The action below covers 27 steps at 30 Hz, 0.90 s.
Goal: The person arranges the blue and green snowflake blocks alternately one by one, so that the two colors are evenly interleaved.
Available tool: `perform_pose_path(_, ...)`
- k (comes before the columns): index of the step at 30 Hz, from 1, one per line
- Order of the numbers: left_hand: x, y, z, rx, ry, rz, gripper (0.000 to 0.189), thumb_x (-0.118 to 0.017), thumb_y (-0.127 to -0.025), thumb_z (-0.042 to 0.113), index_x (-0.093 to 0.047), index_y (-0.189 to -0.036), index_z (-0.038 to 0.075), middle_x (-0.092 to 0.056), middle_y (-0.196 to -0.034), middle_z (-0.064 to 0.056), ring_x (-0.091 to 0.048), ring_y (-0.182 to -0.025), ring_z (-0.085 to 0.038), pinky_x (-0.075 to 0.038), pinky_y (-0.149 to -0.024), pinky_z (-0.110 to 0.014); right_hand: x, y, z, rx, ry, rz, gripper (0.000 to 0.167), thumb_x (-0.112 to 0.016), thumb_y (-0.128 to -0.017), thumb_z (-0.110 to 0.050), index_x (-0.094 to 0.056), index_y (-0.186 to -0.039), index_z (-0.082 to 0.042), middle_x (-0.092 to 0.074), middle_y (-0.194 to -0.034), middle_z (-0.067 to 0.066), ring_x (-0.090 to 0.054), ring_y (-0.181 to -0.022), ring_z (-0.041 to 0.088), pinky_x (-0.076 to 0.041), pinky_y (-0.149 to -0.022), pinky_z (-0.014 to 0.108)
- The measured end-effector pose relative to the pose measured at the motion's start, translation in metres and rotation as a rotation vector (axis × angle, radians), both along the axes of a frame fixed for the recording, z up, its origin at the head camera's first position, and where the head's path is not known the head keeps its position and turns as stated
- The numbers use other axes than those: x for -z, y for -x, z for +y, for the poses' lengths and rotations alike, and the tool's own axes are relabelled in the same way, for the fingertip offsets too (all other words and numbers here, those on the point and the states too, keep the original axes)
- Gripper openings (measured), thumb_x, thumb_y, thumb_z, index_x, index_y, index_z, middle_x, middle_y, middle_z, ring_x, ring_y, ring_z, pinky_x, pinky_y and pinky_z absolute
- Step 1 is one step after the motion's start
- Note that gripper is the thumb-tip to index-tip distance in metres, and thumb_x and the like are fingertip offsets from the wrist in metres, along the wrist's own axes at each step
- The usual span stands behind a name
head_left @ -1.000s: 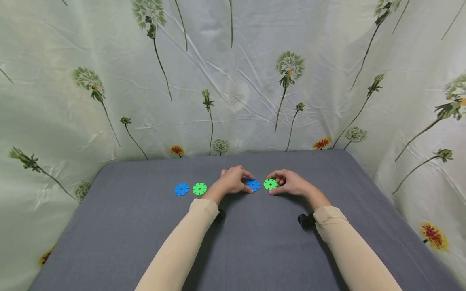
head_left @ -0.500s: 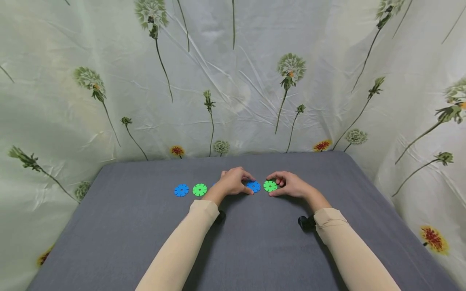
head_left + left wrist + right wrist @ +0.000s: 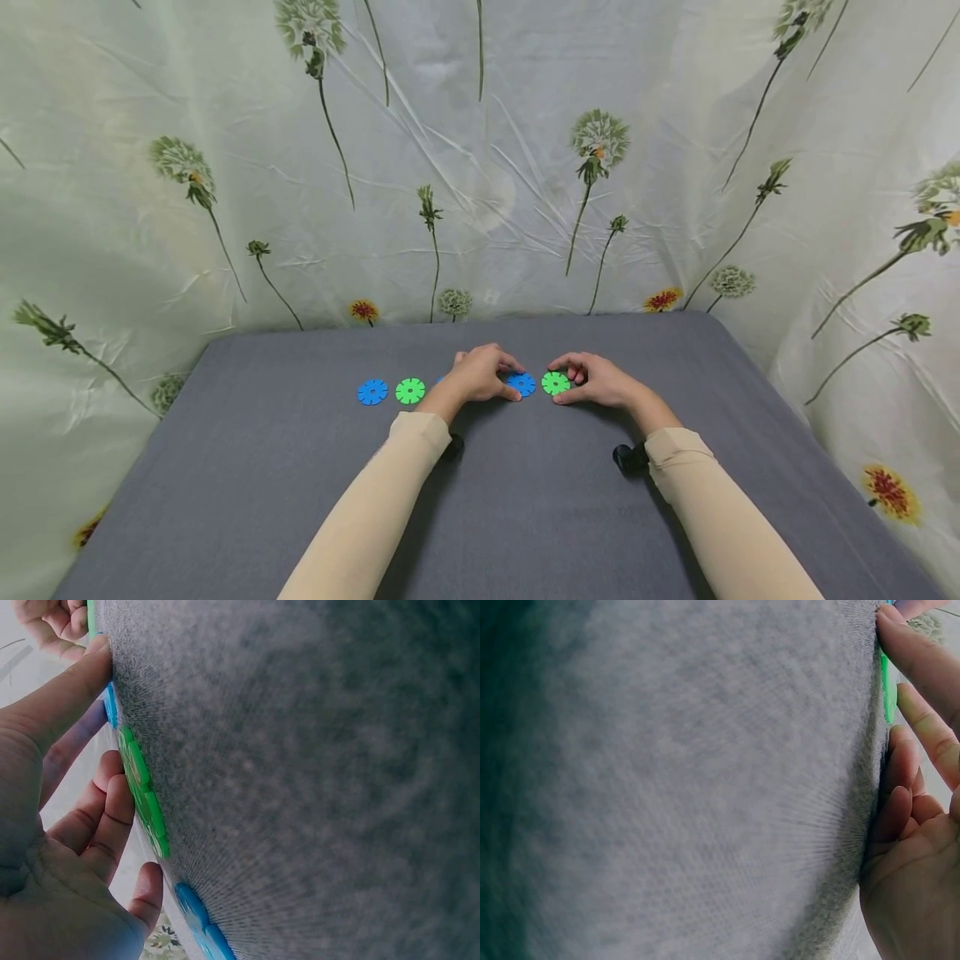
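Flat slotted plastic discs, blue and green by turns, lie in a row on the grey cloth. In the head view my left hand [image 3: 476, 375] holds a blue slotted disc [image 3: 522, 384] by its edges between thumb and forefinger. Right beside it, my right hand [image 3: 602, 382] spans a green slotted disc [image 3: 556, 383] the same way, its other fingers curled in. Under the left palm, mostly hidden from the head camera, another green disc [image 3: 144, 793] shows in the left wrist view, close to the looser fingers. A further blue disc [image 3: 201, 919] lies beyond it.
At the row's left end are a blue disc [image 3: 372, 392] and a green disc [image 3: 410, 391]. The grey cloth [image 3: 540, 517] covers the table. A curtain [image 3: 495, 167] with dandelion prints hangs behind its far edge and along the sides.
Both hands keep their places at the same two discs. The head view has shifted very slightly; the row of discs looks unchanged.
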<state>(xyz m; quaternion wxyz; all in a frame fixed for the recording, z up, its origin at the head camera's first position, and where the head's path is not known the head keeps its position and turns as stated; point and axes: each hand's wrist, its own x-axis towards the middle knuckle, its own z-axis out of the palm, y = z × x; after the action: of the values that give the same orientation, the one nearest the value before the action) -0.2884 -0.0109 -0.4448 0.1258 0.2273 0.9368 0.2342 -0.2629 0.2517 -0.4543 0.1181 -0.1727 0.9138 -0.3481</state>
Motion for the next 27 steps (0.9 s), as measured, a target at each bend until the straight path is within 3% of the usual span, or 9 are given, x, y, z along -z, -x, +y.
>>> perform_pose_path(20,-0.0004,-0.0005,-0.0004,-0.003,0.027,0.006,0.042,-0.090,-0.089,0.039,-0.080,-0.129,0.033,-0.067,-0.130,-0.004,-0.062,-0.126,-0.024,-0.036,-0.100,-0.049,0.0009,0.0015,-0.0019,0.008,0.001,-0.006,0.050,-0.089,-0.091,-0.025,-0.071,-0.134,-0.007,-0.054,-0.099,0.004,-0.047,-0.089,0.019,-0.039,-0.082,0.036)
perform_pose_path(27,-0.0021,-0.0012,0.0025,0.026,0.065,0.029,0.043,-0.088,-0.091,0.040,-0.078,-0.133,0.032,-0.066,-0.127,-0.005,-0.061,-0.122,-0.024,-0.038,-0.101,-0.052,-0.0005,-0.0003,-0.0010,0.008,0.011,-0.006,0.050,-0.088,-0.091,-0.025,-0.071,-0.134,-0.006,-0.054,-0.099,0.005,-0.046,-0.089,0.019,-0.038,-0.081,0.034)
